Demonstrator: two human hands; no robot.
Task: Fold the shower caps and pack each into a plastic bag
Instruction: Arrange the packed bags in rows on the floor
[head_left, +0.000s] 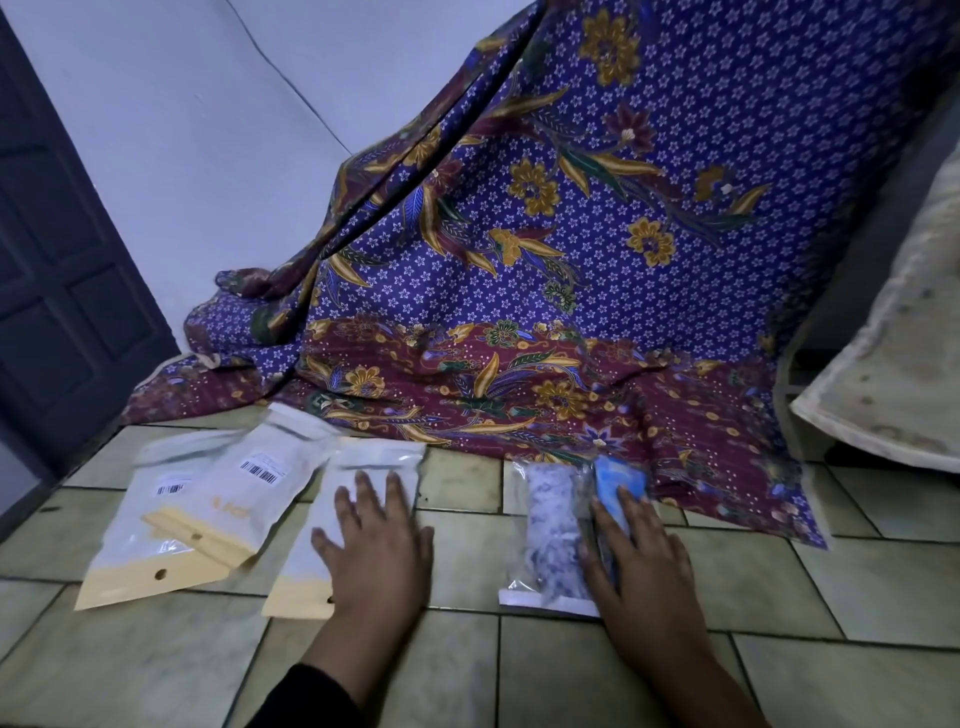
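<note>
Head view: left hand (376, 551) lies spread flat on a white plastic bag (358, 499), long axis running up-frame; right hand (641, 566), fingers spread, presses the blue packed cap (615, 483) at centre-right; bare tiled floor (857, 587) lies rightward.

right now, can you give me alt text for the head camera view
A person's left hand lies flat on a white and yellow pouch while the right hand rests on a blue packed cap beside a clear bag with a white patterned cap. Two more pouches lie left on the tiled floor, before a purple floral cloth.
</note>
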